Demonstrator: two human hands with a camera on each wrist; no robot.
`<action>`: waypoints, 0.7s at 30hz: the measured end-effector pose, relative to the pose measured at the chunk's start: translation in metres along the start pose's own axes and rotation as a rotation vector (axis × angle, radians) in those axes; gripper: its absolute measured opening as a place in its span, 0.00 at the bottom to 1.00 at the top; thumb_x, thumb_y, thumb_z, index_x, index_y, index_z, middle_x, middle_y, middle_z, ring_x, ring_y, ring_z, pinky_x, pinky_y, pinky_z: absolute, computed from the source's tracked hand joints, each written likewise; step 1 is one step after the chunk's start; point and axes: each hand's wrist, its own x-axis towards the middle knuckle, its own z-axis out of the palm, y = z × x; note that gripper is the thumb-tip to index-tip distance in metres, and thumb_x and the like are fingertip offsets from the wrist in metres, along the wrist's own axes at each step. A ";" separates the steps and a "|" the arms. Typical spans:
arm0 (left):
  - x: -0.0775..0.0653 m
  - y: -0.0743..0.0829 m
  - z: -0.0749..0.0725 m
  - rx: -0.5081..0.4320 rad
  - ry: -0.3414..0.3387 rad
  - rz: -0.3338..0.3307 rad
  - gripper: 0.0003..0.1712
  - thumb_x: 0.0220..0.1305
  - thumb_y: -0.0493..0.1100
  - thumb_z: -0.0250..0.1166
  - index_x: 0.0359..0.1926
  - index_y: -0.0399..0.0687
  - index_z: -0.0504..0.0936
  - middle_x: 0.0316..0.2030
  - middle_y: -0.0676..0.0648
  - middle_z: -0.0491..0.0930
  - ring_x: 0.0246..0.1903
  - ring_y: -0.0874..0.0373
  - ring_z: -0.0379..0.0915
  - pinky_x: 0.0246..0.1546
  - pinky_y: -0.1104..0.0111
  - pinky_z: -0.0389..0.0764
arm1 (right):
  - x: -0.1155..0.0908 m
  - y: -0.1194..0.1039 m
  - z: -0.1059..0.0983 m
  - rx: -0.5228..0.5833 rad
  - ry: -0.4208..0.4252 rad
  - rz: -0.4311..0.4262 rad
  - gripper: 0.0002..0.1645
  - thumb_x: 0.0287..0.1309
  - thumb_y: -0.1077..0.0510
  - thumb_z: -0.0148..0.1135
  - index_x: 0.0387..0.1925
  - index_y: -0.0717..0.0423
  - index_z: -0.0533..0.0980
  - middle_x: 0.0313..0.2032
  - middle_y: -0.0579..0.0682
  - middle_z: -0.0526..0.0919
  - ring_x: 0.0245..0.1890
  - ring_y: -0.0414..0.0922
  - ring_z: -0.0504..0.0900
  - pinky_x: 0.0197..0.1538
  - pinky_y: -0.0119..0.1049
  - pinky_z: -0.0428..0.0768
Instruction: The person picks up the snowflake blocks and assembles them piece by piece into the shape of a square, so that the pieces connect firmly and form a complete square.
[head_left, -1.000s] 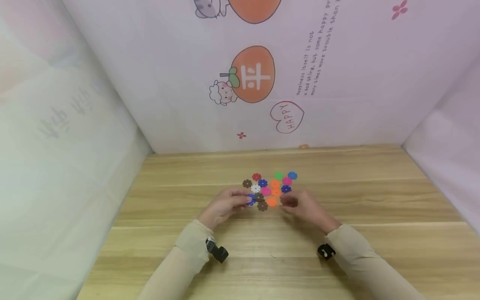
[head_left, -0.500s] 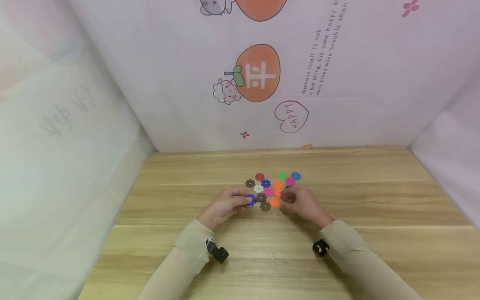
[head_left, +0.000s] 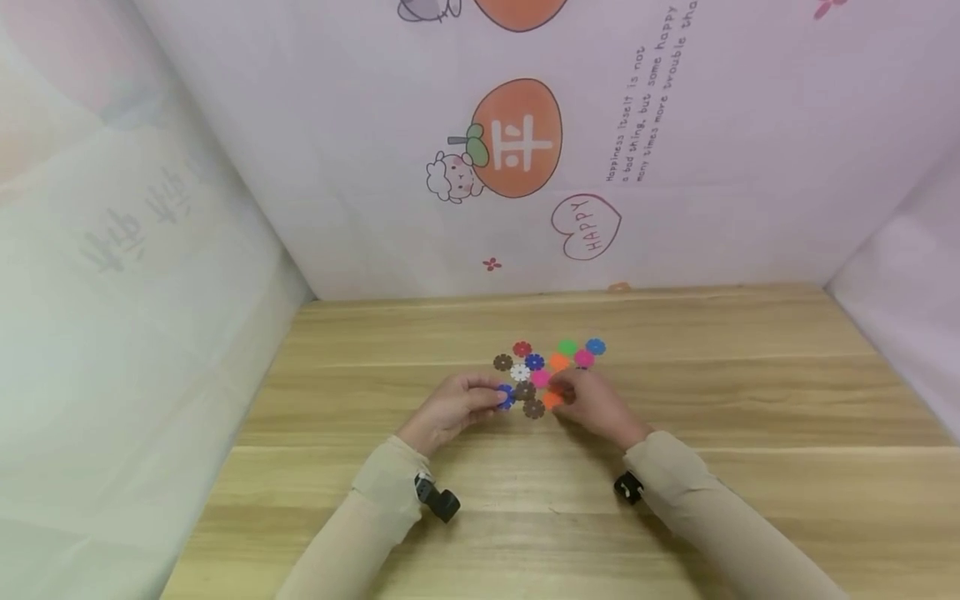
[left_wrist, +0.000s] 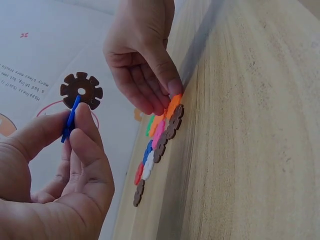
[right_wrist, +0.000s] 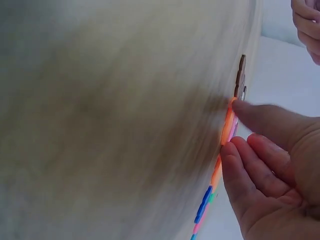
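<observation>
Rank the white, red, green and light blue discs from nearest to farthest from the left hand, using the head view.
1. White disc: right of and beyond the left hand.
2. Red disc: behind the white one.
3. Green disc: farther right.
4. Light blue disc: rightmost of these.

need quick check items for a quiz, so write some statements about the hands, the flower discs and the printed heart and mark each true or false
1. The left hand pinches a blue flower disc. True.
2. The white flower disc is in the right hand. False: it lies on the wooden table.
3. In the left wrist view, a brown flower disc shows at the blue one's tip. True.
4. In the head view, the red flower disc is right of the green flower disc. False: it is to the left.
5. The right hand touches an orange flower disc. True.
6. The printed heart reads LUCKY. False: it reads HAPPY.
</observation>
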 end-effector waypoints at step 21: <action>-0.002 0.004 0.006 0.020 0.017 0.012 0.16 0.64 0.34 0.64 0.52 0.33 0.78 0.40 0.47 0.83 0.39 0.59 0.81 0.54 0.62 0.81 | -0.007 0.012 -0.009 0.011 -0.007 0.013 0.12 0.48 0.60 0.76 0.35 0.56 0.82 0.32 0.48 0.82 0.34 0.43 0.77 0.39 0.35 0.80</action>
